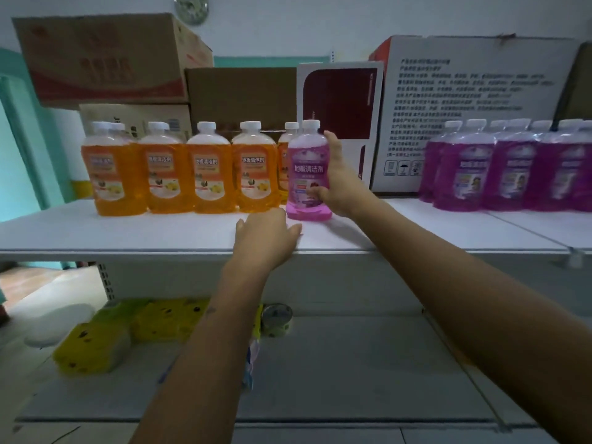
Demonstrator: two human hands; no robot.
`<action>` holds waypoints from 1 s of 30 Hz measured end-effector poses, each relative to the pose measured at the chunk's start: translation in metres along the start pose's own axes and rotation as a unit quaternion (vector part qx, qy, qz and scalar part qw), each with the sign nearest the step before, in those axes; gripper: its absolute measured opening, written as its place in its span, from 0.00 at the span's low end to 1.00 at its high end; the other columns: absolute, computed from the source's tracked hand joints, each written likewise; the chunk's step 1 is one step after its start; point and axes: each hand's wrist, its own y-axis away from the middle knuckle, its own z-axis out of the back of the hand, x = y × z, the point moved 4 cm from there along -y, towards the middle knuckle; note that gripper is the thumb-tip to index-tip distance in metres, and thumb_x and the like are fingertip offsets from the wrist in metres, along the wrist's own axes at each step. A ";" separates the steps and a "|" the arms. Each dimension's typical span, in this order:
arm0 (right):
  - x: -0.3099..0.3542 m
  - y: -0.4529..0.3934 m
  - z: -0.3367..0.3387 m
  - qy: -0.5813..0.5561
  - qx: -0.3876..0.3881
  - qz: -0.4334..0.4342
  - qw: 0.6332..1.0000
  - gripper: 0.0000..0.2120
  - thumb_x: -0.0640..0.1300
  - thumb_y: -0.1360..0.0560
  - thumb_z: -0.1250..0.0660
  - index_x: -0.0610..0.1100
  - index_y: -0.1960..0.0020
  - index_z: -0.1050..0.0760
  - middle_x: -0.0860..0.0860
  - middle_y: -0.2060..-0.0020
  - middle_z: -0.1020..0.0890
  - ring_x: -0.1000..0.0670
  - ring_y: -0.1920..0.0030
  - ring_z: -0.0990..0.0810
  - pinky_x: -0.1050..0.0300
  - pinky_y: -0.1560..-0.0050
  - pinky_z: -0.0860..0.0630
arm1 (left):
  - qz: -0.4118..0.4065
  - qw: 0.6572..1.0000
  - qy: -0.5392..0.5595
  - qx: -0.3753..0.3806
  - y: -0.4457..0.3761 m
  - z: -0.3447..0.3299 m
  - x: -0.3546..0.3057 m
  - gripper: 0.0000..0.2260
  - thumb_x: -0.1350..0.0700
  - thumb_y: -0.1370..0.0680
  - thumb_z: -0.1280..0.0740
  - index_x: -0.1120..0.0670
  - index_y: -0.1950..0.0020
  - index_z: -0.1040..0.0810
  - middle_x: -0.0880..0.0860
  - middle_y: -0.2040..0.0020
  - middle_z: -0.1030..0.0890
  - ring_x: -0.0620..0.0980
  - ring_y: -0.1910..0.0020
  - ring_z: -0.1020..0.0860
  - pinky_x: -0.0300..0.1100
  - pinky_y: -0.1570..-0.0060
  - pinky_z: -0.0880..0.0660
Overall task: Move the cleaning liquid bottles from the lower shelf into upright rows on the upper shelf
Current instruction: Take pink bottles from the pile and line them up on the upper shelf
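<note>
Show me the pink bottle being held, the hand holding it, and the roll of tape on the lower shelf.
pink bottle (308, 174): head view, on its front label.
right hand (336, 184): head view, on the back of the hand gripping the bottle.
roll of tape (276, 318): head view, on its upper face.

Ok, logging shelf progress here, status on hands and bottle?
Right hand grips pink bottle, upright on upper shelf. Left hand open, resting on shelf. Orange row tight on its left.
</note>
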 end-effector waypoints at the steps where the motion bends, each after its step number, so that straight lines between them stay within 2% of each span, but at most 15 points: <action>1: -0.003 -0.006 -0.003 0.003 -0.003 -0.007 1.000 0.49 0.32 0.25 0.31 0.53 0.21 0.62 0.42 0.32 0.28 0.46 0.35 0.24 0.44 0.34 0.28 | -0.001 1.000 -0.005 -0.006 0.000 0.000 0.000 0.19 0.46 0.19 0.41 0.55 0.34 0.26 0.56 0.37 0.21 0.58 0.39 0.25 0.57 0.35 0.31; 5: -0.011 -0.026 -0.010 0.025 -0.011 -0.009 1.000 0.47 0.36 0.25 0.29 0.46 0.20 0.60 0.42 0.27 0.34 0.45 0.31 0.29 0.50 0.30 0.33 | -0.009 1.000 -0.007 -0.013 0.003 0.001 0.001 0.18 0.46 0.19 0.42 0.55 0.36 0.24 0.56 0.40 0.20 0.57 0.41 0.24 0.57 0.36 0.31; 7: -0.014 -0.029 -0.013 -0.002 -0.007 -0.028 1.000 0.48 0.34 0.25 0.31 0.52 0.20 0.61 0.44 0.31 0.30 0.48 0.36 0.26 0.47 0.32 0.31 | -0.014 1.000 -0.009 -0.009 0.004 0.001 0.000 0.17 0.46 0.19 0.42 0.55 0.39 0.22 0.56 0.43 0.19 0.57 0.44 0.23 0.57 0.37 0.30; 9: -0.014 -0.029 -0.016 -0.012 -0.004 -0.031 0.999 0.49 0.32 0.25 0.31 0.55 0.21 0.62 0.44 0.33 0.29 0.48 0.37 0.25 0.43 0.33 0.29 | -0.014 1.000 -0.006 -0.002 0.002 0.001 0.001 0.17 0.46 0.19 0.41 0.55 0.39 0.22 0.55 0.43 0.19 0.57 0.44 0.23 0.56 0.39 0.28; 12: -0.013 -0.026 -0.012 -0.005 -0.002 -0.022 1.000 0.49 0.32 0.25 0.30 0.54 0.21 0.61 0.44 0.34 0.27 0.45 0.36 0.23 0.41 0.35 0.26 | -0.012 0.999 0.030 0.025 -0.002 0.002 0.002 0.18 0.46 0.20 0.38 0.55 0.35 0.25 0.55 0.40 0.21 0.55 0.44 0.23 0.50 0.45 0.26; 16: -0.004 -0.006 0.003 -0.005 -0.001 -0.003 1.000 0.49 0.32 0.27 0.29 0.54 0.22 0.58 0.44 0.37 0.25 0.50 0.43 0.22 0.44 0.39 0.22 | -0.021 0.994 0.102 0.041 -0.007 0.002 -0.002 0.26 0.47 0.22 0.32 0.53 0.28 0.34 0.55 0.29 0.28 0.55 0.33 0.28 0.50 0.39 0.29; 18: 0.002 0.011 0.015 -0.014 0.005 0.014 1.000 0.49 0.31 0.27 0.29 0.54 0.22 0.58 0.43 0.37 0.24 0.48 0.43 0.20 0.46 0.40 0.23 | -0.035 0.986 0.165 0.020 -0.008 0.005 -0.009 0.29 0.48 0.24 0.29 0.51 0.27 0.37 0.54 0.28 0.29 0.55 0.32 0.29 0.47 0.41 0.31; 20: 0.005 0.030 0.029 -0.031 0.022 0.037 0.999 0.48 0.31 0.27 0.29 0.53 0.21 0.57 0.44 0.38 0.23 0.50 0.46 0.18 0.48 0.41 0.21 | -0.059 0.969 0.239 0.006 -0.007 0.007 -0.019 0.28 0.50 0.25 0.27 0.50 0.28 0.34 0.51 0.32 0.25 0.53 0.35 0.26 0.44 0.43 0.32; 23: 0.001 0.059 0.054 -0.040 0.015 0.068 0.997 0.48 0.30 0.28 0.29 0.54 0.21 0.55 0.49 0.43 0.23 0.53 0.51 0.16 0.53 0.47 0.17 | -0.126 0.933 0.333 0.053 -0.004 0.002 -0.043 0.19 0.54 0.27 0.26 0.42 0.40 0.27 0.42 0.45 0.19 0.41 0.48 0.22 0.40 0.48 0.27; 25: -0.007 0.076 0.075 -0.038 -0.002 0.072 0.997 0.48 0.31 0.27 0.28 0.54 0.21 0.54 0.51 0.45 0.22 0.53 0.52 0.15 0.56 0.49 0.17 | -0.180 0.918 0.344 0.082 -0.001 -0.003 -0.067 0.17 0.55 0.26 0.27 0.37 0.47 0.28 0.39 0.50 0.19 0.37 0.50 0.22 0.38 0.51 0.26; 27: -0.020 0.089 0.097 -0.036 -0.009 0.057 0.998 0.48 0.32 0.26 0.29 0.52 0.20 0.55 0.52 0.46 0.22 0.53 0.51 0.15 0.57 0.48 0.17 | -0.213 0.912 0.338 0.089 0.001 -0.012 -0.091 0.16 0.55 0.25 0.27 0.37 0.50 0.29 0.39 0.51 0.20 0.38 0.50 0.22 0.38 0.52 0.25; 30: -0.043 0.106 0.133 -0.016 -0.025 0.028 0.999 0.47 0.33 0.25 0.29 0.54 0.20 0.56 0.44 0.40 0.21 0.49 0.47 0.16 0.49 0.43 0.19 | -0.245 0.902 0.340 0.103 0.000 -0.028 -0.135 0.15 0.55 0.25 0.27 0.38 0.50 0.30 0.37 0.53 0.22 0.38 0.51 0.22 0.36 0.54 0.26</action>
